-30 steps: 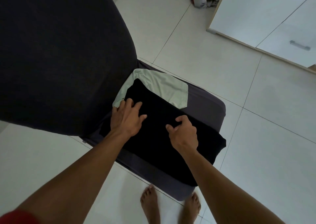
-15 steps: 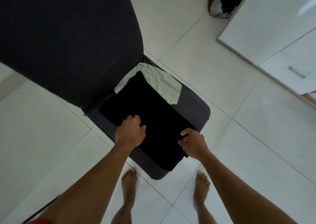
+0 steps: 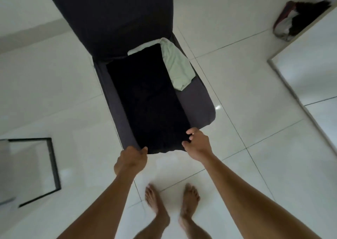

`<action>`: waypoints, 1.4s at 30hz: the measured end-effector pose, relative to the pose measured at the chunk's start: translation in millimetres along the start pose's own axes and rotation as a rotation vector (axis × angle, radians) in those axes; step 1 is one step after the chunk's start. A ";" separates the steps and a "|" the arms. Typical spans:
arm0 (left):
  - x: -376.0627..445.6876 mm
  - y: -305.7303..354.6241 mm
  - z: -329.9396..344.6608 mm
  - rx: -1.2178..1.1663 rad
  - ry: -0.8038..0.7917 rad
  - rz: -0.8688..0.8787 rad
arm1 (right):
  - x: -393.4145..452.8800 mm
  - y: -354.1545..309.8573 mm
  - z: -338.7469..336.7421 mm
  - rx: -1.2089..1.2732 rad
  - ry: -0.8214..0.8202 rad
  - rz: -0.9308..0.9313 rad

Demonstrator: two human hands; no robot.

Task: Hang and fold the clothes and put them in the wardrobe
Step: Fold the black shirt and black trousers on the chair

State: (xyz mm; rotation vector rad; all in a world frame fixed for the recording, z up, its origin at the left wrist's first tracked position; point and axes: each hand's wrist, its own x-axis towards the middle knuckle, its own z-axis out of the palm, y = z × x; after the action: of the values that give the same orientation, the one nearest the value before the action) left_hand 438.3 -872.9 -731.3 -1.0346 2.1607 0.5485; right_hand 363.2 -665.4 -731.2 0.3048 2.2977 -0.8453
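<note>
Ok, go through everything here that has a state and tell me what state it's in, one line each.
Black garment: folded flat on the chair seat, near corners gripped.
Pale green garment: lying partly under the black one, crumpled.
Left hand: grips the near left corner.
Right hand: pinches the near right corner.
Chair: upright, covered in dark fabric.

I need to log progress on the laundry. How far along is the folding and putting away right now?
Done: the black garment lies flattened lengthwise on the chair seat, over a pale green garment. In hand: the left hand and right hand both grip its near corners, probably to fold it again. Left: finishing both pieces, the clothes in the basket, and moving everything into the wardrobe.
</note>
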 end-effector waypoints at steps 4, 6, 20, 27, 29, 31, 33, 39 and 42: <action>2.8 -12.7 35.4 -0.149 -0.046 -0.020 | 6.0 20.3 8.9 0.011 0.051 0.005; 7.9 -14.6 49.6 -0.262 -0.056 -0.041 | 11.5 29.9 15.1 0.058 0.074 0.019; 58.1 -17.0 144.7 -0.991 0.053 -0.031 | 72.8 101.1 58.4 0.298 0.093 -0.193; 35.5 -36.4 182.8 -1.119 0.125 0.164 | 61.9 154.1 65.0 0.256 0.064 -0.296; 28.9 -41.2 193.3 -1.132 0.043 0.186 | 59.4 162.4 67.4 0.261 -0.049 -0.260; 23.5 -44.9 206.9 -1.070 -0.015 0.171 | 56.3 171.6 68.5 0.200 -0.190 -0.253; 20.0 -50.2 216.4 -0.999 -0.069 0.144 | 54.0 181.0 70.4 0.159 -0.246 -0.267; -6.9 -62.0 235.9 -1.145 -0.105 0.107 | 30.7 218.7 72.8 0.234 -0.348 -0.222; -25.6 -68.5 238.8 -1.117 -0.152 0.158 | 13.2 229.5 68.5 0.292 -0.385 -0.181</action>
State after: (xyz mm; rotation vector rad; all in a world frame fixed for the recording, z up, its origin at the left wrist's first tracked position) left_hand 597.6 -753.9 -882.4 -1.2712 1.7334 1.9579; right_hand 484.1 -534.5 -891.8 0.0498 1.8634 -1.2193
